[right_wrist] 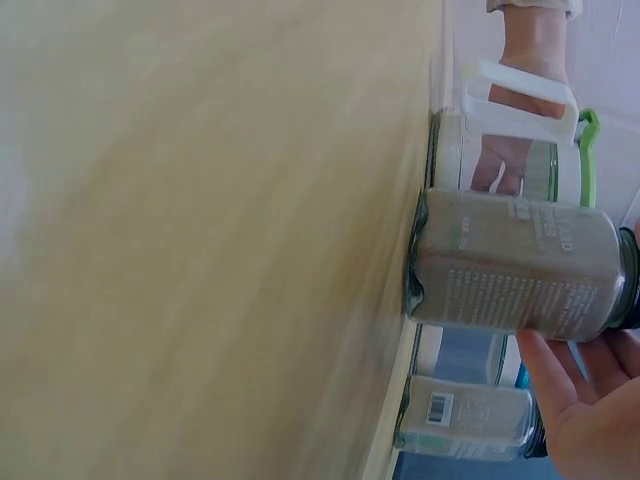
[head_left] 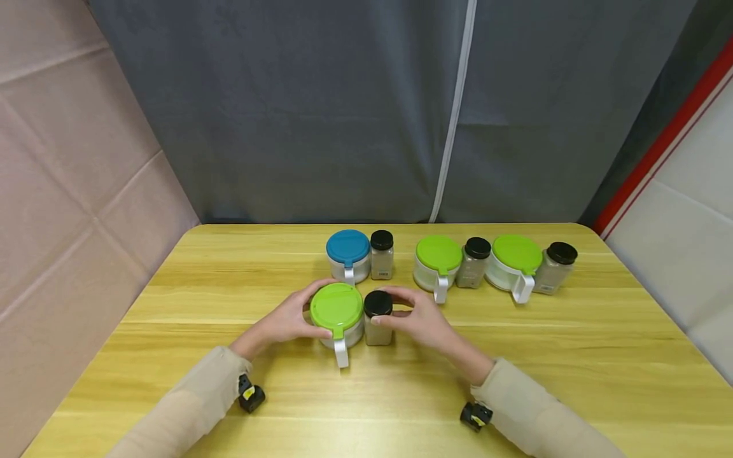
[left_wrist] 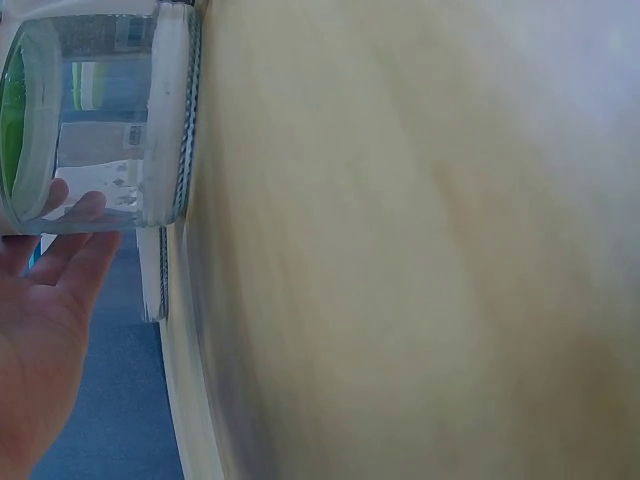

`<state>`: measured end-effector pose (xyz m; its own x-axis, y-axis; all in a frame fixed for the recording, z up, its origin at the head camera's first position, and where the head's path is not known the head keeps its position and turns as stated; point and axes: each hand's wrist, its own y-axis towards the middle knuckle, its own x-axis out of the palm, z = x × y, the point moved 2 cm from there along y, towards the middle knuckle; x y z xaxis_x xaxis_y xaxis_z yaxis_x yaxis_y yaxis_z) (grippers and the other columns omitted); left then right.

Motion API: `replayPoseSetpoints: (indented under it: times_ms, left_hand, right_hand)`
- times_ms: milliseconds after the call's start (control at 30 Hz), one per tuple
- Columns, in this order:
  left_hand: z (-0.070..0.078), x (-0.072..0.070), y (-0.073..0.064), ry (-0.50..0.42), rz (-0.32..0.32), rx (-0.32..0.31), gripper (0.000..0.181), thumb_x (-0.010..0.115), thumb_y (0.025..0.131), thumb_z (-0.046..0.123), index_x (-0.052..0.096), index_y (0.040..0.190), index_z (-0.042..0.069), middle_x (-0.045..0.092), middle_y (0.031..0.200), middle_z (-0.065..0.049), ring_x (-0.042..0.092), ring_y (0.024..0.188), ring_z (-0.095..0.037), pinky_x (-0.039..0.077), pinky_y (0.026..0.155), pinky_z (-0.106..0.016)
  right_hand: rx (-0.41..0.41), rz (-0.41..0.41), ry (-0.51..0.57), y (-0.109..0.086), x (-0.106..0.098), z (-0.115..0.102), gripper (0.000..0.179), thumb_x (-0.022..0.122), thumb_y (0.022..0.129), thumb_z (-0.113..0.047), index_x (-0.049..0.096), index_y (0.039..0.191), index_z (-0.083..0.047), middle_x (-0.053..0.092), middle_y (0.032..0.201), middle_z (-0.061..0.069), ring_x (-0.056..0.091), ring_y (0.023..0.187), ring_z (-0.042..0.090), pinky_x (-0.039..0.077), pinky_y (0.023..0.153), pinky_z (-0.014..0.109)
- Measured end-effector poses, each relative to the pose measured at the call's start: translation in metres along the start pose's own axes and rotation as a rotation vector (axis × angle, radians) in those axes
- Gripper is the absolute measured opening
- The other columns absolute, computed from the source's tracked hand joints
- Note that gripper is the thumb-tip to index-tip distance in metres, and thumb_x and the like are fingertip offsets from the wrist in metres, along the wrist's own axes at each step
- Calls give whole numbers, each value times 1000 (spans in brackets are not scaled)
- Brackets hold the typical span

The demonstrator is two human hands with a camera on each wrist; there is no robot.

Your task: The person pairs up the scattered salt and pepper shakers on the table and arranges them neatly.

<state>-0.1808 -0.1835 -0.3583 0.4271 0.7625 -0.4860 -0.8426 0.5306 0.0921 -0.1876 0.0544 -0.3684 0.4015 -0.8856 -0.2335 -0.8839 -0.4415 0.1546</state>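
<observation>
My left hand [head_left: 291, 316] grips a glass seasoning pot with a green lid [head_left: 336, 310], thumb at the front and fingers behind. The pot's white handle points toward me. In the left wrist view, the fingertips show against its clear glass wall [left_wrist: 100, 150]. Right beside it stands a spice jar with a black cap [head_left: 378, 326], upright on the table. My right hand [head_left: 422, 321] holds this jar from the right between thumb and fingers. Printed text covers the jar's side [right_wrist: 515, 265] in the right wrist view, and its contents look greyish-brown.
Behind my hands stand a blue-lidded pot [head_left: 347, 247] and a black-capped jar [head_left: 382, 256]. Further right are two more green-lidded pots, one nearer [head_left: 438, 254] and one farther right [head_left: 517, 253], each with a black-capped jar beside it. A grey curtain [head_left: 321, 127] hangs behind the wooden table [head_left: 366, 413].
</observation>
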Motion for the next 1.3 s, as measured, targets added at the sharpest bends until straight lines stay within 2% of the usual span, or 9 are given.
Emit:
replayPoseSetpoints:
  times_ms: [267, 667, 867, 1000, 1167, 1300]
  left_hand:
    - [-1, -1, 1, -3, -8, 14, 85, 77, 66, 5, 27, 134, -2, 45, 124, -16, 42, 112, -27, 35, 91, -42]
    - [-4, -3, 2, -33, -52, 30, 89, 76, 67, 5, 21, 137, -2, 38, 129, -16, 37, 116, -28, 32, 93, -45]
    - [-13, -7, 1, -56, -26, 77, 91, 77, 67, 6, 21, 137, 0, 27, 137, -18, 30, 121, -32, 26, 96, -48]
    - [-20, -12, 3, -49, 12, 141, 89, 76, 68, 6, 21, 138, 4, 24, 139, -16, 25, 125, -30, 22, 99, -46]
    - [-8, -16, 6, 7, 51, 220, 88, 75, 69, 4, 22, 138, 5, 25, 140, -12, 22, 127, -24, 22, 99, -45]
    - [17, -15, 5, 46, 80, 239, 84, 72, 70, -2, 22, 137, 0, 24, 139, -15, 21, 127, -26, 21, 99, -46]
  right_hand:
    - [-15, 34, -25, -1, 4, -2, 50, 75, 71, -13, 55, 114, 1, 55, 112, 13, 54, 99, 27, 47, 77, 32]
    - [-16, 13, -44, -1, 4, -2, 49, 74, 71, -15, 54, 114, -1, 55, 110, 12, 54, 99, 29, 47, 77, 31]
    - [-5, 7, -48, -1, 1, -2, 50, 75, 71, -15, 54, 115, -4, 55, 111, 9, 53, 101, 25, 46, 80, 36]
    - [-23, 9, -57, -3, -5, -5, 51, 74, 72, -16, 54, 116, -3, 54, 114, 10, 51, 104, 23, 42, 85, 39]
    - [-15, 23, -67, -6, -17, -11, 50, 73, 73, -19, 53, 117, -3, 52, 117, 12, 49, 107, 24, 41, 87, 36]
    - [-20, 42, -62, -8, -31, -15, 50, 71, 75, -17, 51, 118, 0, 52, 117, 14, 49, 106, 27, 41, 87, 38]
